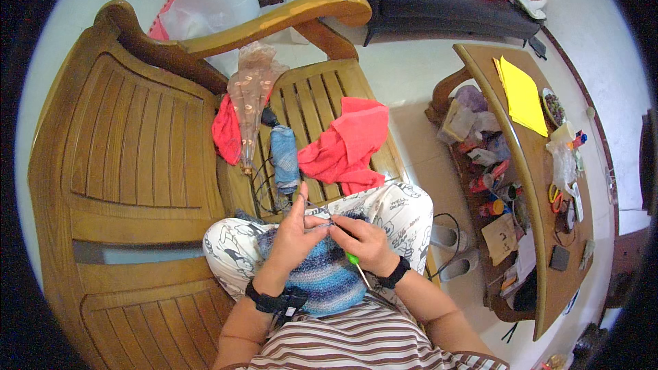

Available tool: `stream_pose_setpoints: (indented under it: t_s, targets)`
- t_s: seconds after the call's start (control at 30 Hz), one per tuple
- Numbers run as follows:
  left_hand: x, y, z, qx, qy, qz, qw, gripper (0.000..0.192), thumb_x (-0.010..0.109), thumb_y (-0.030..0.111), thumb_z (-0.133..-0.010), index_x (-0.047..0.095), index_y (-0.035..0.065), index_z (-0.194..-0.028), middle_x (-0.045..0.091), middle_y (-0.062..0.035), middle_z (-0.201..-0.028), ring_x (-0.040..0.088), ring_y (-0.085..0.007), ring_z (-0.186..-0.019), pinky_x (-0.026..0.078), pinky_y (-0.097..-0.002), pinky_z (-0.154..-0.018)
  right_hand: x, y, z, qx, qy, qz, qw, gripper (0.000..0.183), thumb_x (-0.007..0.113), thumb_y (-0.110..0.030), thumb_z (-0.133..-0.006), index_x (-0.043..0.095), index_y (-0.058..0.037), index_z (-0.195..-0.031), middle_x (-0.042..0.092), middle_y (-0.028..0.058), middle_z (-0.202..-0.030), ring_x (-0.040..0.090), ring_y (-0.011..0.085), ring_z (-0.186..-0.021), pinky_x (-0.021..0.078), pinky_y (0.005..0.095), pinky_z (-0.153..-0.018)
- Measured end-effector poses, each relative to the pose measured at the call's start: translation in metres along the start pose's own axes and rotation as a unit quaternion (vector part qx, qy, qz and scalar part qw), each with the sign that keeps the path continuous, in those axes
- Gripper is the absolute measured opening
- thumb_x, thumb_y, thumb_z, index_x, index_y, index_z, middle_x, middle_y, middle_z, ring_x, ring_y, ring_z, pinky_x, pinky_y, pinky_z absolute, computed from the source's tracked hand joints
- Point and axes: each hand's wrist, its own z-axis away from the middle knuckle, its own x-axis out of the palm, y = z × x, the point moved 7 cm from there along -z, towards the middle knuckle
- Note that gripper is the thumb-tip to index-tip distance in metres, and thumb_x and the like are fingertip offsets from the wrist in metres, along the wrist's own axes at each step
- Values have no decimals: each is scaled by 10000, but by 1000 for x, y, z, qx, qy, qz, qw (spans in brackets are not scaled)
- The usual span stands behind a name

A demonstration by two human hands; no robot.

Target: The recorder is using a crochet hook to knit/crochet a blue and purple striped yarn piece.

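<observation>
A striped blue, white and purple knitted or crocheted piece [329, 277] lies across my lap. My left hand [298, 236] pinches its upper edge, index finger raised with dark yarn running by it. My right hand [362, 241] meets it fingertip to fingertip and holds a crochet hook [353, 258] with a green grip; the hook's tip is hidden among the fingers. Just beyond the left hand lies a blue wound bundle of yarn [285, 156] on the wooden bench. A red cloth [352, 146] is spread to the right of the bundle.
A folded umbrella [250, 108] lies on the bench by its curved wooden armrest [288, 15]. At right stands a wooden coffee table [524, 164] bearing yellow sheets [522, 95], scissors [555, 198] and other items, its lower shelf cluttered. Slippers [457, 265] and a dark cable are on the floor.
</observation>
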Motion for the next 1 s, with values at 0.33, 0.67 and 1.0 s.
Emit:
stream_pose_setpoints:
  t_s: [0.33,0.67,1.0]
  targets:
    - [20,-39,-6,-105,-190,391,894,818,678,156,-731,184,25,-1370,515,37,-769,466,-38,-677,368,-150,-622,-5,32,5,127,65,-359,922,119,584,6,-766,599,-23,-881,634,145,-948,593,272,-871,457,381,-783]
    - [24,-27,-1,-100,-233,369,894,761,663,156,-751,227,38,-1362,499,57,-743,438,-13,-644,353,-143,-575,6,60,26,401,26,-554,729,77,503,-70,-861,537,-29,-917,628,161,-894,611,204,-847,501,295,-683]
    - [19,-23,1,0,-52,222,974,661,531,-23,-797,201,24,-1369,562,-40,-1029,507,-58,-821,407,-190,-753,11,46,16,292,115,-384,868,128,577,-42,-795,577,-37,-922,637,121,-921,592,199,-811,465,299,-726]
